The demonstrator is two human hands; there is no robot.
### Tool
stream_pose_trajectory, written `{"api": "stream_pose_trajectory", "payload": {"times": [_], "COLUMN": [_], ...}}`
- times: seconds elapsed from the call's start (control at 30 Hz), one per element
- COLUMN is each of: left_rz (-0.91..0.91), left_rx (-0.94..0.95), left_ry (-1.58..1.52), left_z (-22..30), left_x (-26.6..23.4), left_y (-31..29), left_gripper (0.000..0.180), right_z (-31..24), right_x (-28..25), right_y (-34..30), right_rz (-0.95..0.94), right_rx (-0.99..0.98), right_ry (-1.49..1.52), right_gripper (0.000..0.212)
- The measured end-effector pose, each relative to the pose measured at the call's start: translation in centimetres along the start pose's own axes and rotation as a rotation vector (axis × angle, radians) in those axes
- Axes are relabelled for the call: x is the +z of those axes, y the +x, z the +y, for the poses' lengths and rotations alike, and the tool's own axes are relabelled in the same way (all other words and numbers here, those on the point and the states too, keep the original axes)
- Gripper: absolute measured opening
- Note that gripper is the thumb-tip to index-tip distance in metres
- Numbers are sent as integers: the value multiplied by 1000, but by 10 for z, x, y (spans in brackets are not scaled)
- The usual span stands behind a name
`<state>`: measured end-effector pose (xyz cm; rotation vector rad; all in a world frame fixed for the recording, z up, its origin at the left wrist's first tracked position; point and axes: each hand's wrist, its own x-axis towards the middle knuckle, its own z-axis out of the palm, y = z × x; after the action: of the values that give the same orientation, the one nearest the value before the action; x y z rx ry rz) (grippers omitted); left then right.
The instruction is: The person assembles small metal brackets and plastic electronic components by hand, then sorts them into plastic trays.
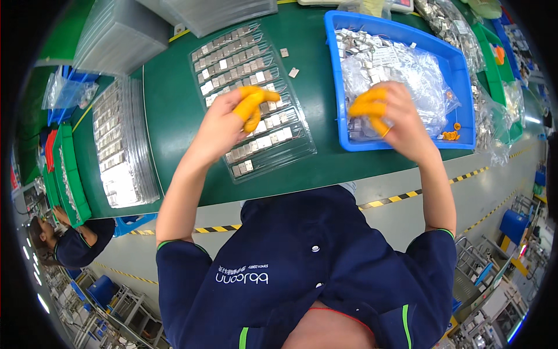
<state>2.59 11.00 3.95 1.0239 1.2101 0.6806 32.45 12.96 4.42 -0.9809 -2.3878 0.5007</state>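
Note:
My left hand [229, 119], with orange finger cots on its fingertips, hovers over a clear plastic tray [267, 160]. Its index finger reaches toward a small white-and-silver part [280, 103] in the tray, with the thumb apart from it. Rows of small metallic parts fill much of this tray. My right hand [395, 116], also in orange finger cots, is over the left side of a blue bin [343, 131]. Its fingers are bent, thumb and fingertips apart, slightly blurred, and I see nothing between them. Loose small parts [363, 43] and clear plastic bags [421, 72] lie in the bin.
Two loose parts [294, 72] rest on the green table [168, 116] beside the tray. A stack of filled trays [125, 145] stands at left, stacked clear trays [119, 38] behind. Bagged parts [453, 29] and a green bin [494, 70] are at right. Another person [78, 241] sits far left.

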Motion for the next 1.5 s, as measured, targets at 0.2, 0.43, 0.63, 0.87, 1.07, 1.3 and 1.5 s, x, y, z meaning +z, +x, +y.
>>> {"api": "stream_pose_trajectory", "payload": {"times": [0.2,0.43,0.63,0.87,1.07,1.3,1.5], "left_rz": [139,215,249,268,329,391,376], "left_rx": [348,469,500,553,547,600,336], "left_ry": [1083,1488,1621,1639,1545,1359,601], "left_z": [16,11,7,1,-4,4,8], "left_x": [28,31,34,39,43,34,5], "left_y": [52,76,81,83,84,79,29], "left_gripper": [22,21,28,23,24,21,20], "right_z": [31,88,102,77,74,68,53], "right_x": [-30,-74,-70,-63,-28,-15,-22], "right_y": [-9,-37,-48,-36,-29,-20,-8], "right_rz": [-42,-20,35,122,-17,-56,-33], "right_rx": [73,535,674,235,179,360,465], "right_ry": [-511,-84,-266,-465,-425,-496,-472], "right_gripper": [20,22,70,59,19,18,19]}}
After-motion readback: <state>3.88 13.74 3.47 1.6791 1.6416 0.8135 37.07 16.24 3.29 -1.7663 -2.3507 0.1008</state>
